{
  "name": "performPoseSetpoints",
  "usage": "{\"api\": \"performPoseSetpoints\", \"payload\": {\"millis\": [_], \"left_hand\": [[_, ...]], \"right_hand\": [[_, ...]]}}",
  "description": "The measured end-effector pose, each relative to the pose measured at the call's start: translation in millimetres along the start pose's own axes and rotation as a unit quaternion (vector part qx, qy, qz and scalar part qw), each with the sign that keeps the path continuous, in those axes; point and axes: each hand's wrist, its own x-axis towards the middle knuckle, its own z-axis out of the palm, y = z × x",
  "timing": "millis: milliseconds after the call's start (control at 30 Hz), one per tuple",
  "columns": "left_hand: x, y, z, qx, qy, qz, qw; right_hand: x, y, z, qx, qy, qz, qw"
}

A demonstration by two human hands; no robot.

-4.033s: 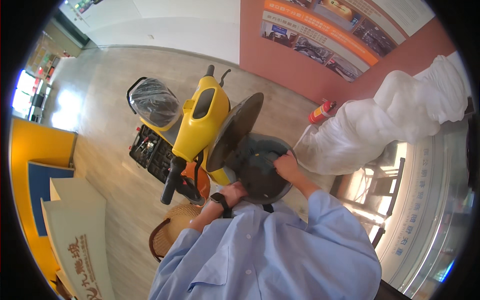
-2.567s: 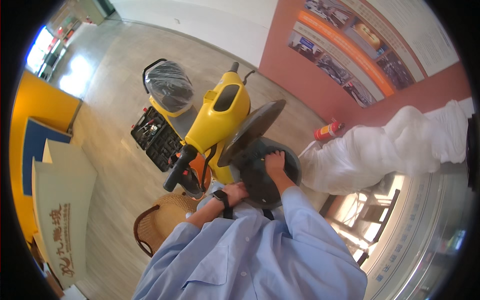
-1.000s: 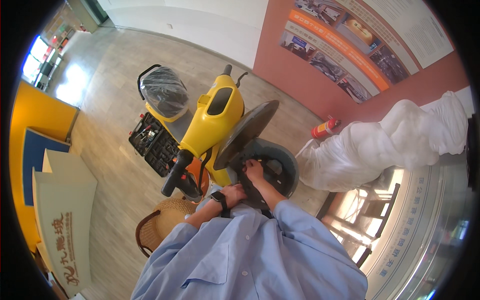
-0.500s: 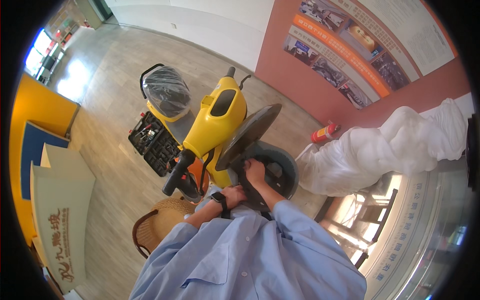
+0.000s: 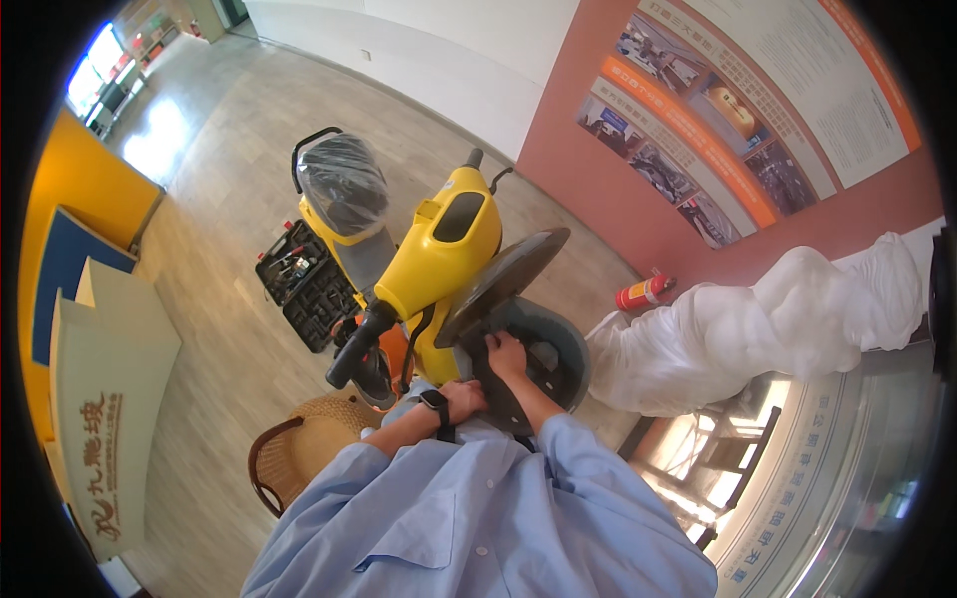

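The person's right hand is curled over the near edge of the dark grey compartment at the front of the yellow scooter, under the raised round cover, while the left hand, watch at the wrist, presses low against the shell at about seven o'clock from it; how tightly it grips I cannot tell. The parts look like stiff, smooth moulded plastic, light but slippery. I'd judge the rim the surest hold.
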Motion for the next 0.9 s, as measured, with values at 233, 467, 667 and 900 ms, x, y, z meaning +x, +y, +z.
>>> {"api": "performPoseSetpoints", "payload": {"millis": [233, 467, 667, 900], "left_hand": [[0.3, 1.2, -1.7, -0.005, 0.010, 0.014, 1.000], [2.0, 1.6, -4.7, -0.002, 0.002, 0.014, 1.000], [-5.9, -1.0, 4.3, 0.006, 0.016, -0.001, 1.000], [1.5, 1.0, -2.5, 0.021, 0.005, 0.023, 1.000]], "right_hand": [[12.0, 9.3, 4.9, 0.019, -0.072, 0.061, 0.995], [2.2, 3.8, -5.0, -0.221, -0.014, -0.161, 0.962], [-4.0, -14.1, -7.5, -0.130, -0.011, -0.070, 0.989], [15.6, 17.6, 8.7, 0.101, -0.109, 0.136, 0.979]]}}
